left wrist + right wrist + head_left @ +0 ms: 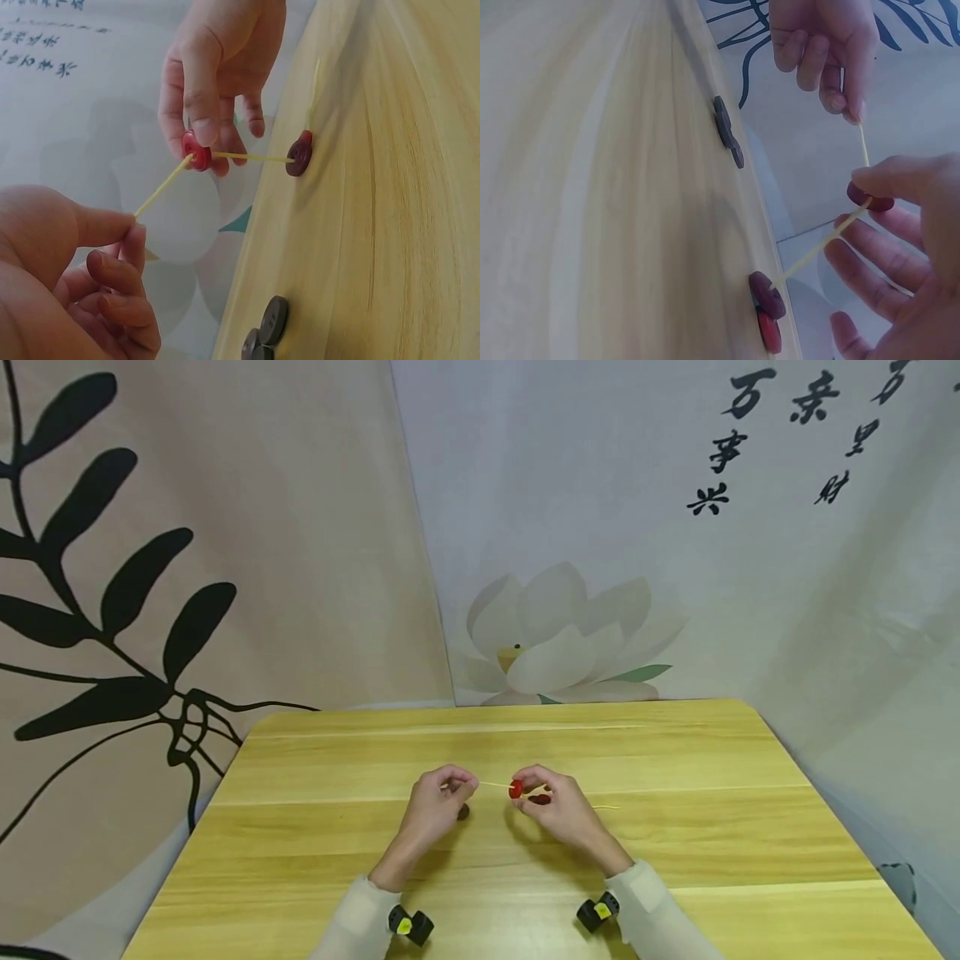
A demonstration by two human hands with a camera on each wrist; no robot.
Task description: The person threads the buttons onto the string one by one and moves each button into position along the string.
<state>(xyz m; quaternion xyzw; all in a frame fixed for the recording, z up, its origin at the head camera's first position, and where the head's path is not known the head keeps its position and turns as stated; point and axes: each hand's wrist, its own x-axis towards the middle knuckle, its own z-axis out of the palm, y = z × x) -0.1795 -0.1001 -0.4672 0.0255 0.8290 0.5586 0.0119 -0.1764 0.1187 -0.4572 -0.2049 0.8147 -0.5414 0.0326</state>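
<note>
Both hands work above the pale wooden surface (675,752), smooth, with straight lengthwise grain. The thin yellow cord (161,186), stiff and straight-looking, runs between them.

Left hand (435,806): thumb and forefinger pinch one end of the cord; the other fingers are curled under. Grip clenched on the cord.

Right hand (558,810): thumb and fingertips pinch a round red plastic button (197,151), glossy and flat, which sits threaded on the cord. Grip clenched on the button.

Beyond the red button, the cord passes on to a round dark maroon button (299,153) lying on the surface just beside the right hand; a second red disc lies against it in the right wrist view. The free tail of the cord trails past it along the surface.

Near the left hand, a small cluster of dark grey-brown round buttons (268,330) rests on the surface, overlapping one another.
</note>
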